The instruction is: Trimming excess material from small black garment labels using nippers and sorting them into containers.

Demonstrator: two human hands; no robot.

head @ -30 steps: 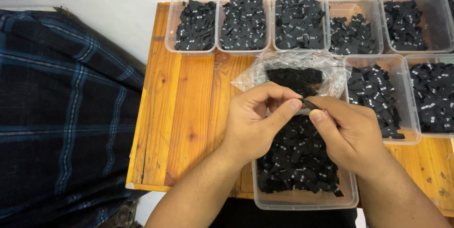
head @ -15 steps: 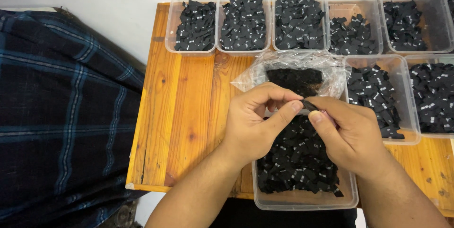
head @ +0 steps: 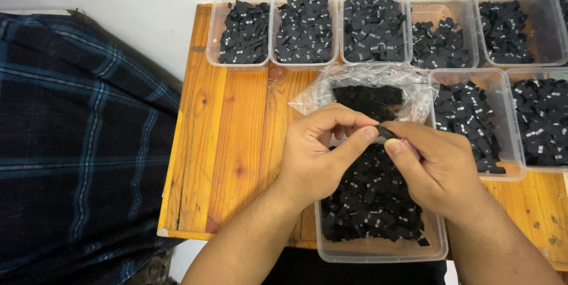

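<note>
1. The left hand [head: 313, 155] and the right hand [head: 441, 169] meet over the near clear tub [head: 378, 252], which is heaped with small black fabric tags
2. Both grips pinch one small black tag [head: 386, 132] between thumb and fingertips; the left index finger and the right thumb close on it from either side, so neither grip is released
3. The tag is held in the air just above the near tub and just in front of the crumpled clear plastic bag [head: 367, 84], which holds more dark tags
4. Judging by this, the step in hand is picking out or separating a single tag, with the fingers working it at its edge
5. Other clear tubs [head: 305, 25] of the same tags stand in a row along the far edge of the wooden surface [head: 231, 143], and two more at the right
6. The next move seems to call for a fine pinch and little force, as the tag is thin and easily lost among the others
7. A dark plaid cloth [head: 77, 143] lies to the left, apart from the surface
</note>
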